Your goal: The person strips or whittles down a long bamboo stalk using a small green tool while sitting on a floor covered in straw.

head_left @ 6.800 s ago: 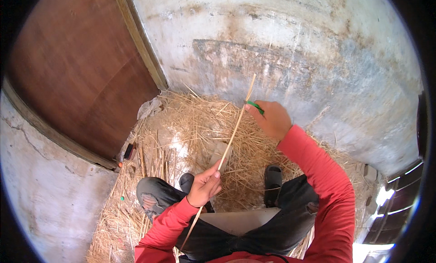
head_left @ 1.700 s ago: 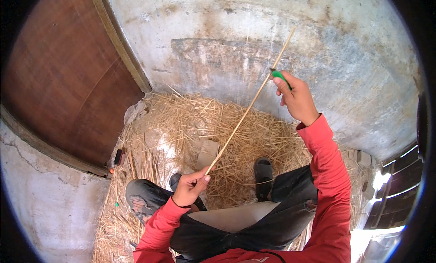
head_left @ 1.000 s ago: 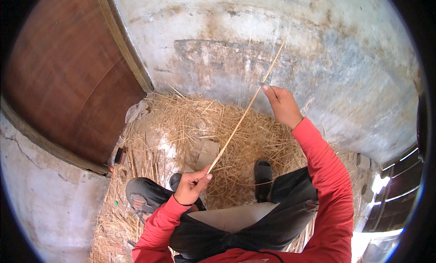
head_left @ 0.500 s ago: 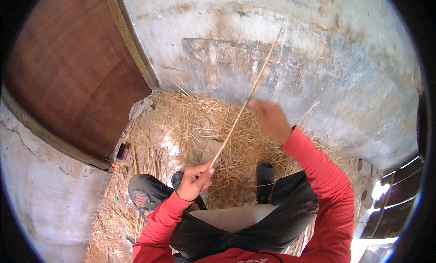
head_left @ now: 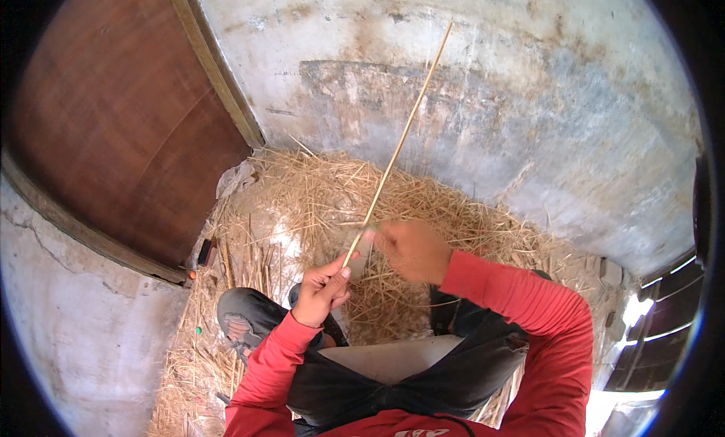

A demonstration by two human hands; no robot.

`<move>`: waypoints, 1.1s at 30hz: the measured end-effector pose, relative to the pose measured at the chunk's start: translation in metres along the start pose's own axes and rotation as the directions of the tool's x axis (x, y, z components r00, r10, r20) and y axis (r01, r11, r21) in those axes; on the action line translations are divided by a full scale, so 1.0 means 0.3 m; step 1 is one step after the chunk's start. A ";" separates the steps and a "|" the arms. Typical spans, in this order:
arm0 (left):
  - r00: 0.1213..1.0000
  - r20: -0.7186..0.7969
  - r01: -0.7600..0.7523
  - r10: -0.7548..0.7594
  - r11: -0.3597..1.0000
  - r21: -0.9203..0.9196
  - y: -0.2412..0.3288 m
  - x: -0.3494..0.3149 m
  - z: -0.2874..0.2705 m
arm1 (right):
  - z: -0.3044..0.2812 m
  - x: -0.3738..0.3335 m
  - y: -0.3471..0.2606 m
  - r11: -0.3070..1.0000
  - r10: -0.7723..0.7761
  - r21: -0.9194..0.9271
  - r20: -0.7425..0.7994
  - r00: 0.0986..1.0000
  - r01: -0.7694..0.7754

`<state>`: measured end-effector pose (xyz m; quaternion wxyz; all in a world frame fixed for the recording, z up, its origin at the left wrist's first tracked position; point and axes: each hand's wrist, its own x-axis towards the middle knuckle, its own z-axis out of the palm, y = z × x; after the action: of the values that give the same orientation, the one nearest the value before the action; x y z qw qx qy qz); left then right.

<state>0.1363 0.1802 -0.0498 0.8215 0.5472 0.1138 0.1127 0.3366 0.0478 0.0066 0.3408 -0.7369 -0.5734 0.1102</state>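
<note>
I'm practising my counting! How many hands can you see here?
2. The left hand holds the stick near its lower end. The right hand, blurred, is just above and to the right. Neither hand is hidden.

Your long, thin, pale-yellow stick [head_left: 399,146] slants up and rightward from between your left hand's [head_left: 320,292] thumb and fingers, nearly straight, while a blurred green tool [head_left: 372,226] shows at your right hand's [head_left: 414,252] fingertips, beside the stick.
</note>
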 end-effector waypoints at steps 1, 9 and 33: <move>1.000 0.003 -0.004 0.004 1.000 -0.003 0.001 0.001 -0.004 | 0.003 0.004 0.012 1.000 -0.001 -0.019 -0.045 0.999 0.000; 0.999 -0.040 -0.025 0.031 0.988 0.150 0.022 -0.004 0.027 | -0.128 0.087 0.048 0.973 0.228 0.055 -0.052 0.972 -0.225; 0.956 -0.165 -0.137 0.244 0.864 0.485 -0.056 0.014 0.017 | -0.044 0.058 0.067 0.994 0.101 0.062 -0.129 0.986 -0.093</move>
<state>0.1429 0.1708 -0.0638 0.6320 0.7218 0.1731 0.2230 0.3649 0.0566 0.0077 0.3927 -0.7599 -0.5096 0.0935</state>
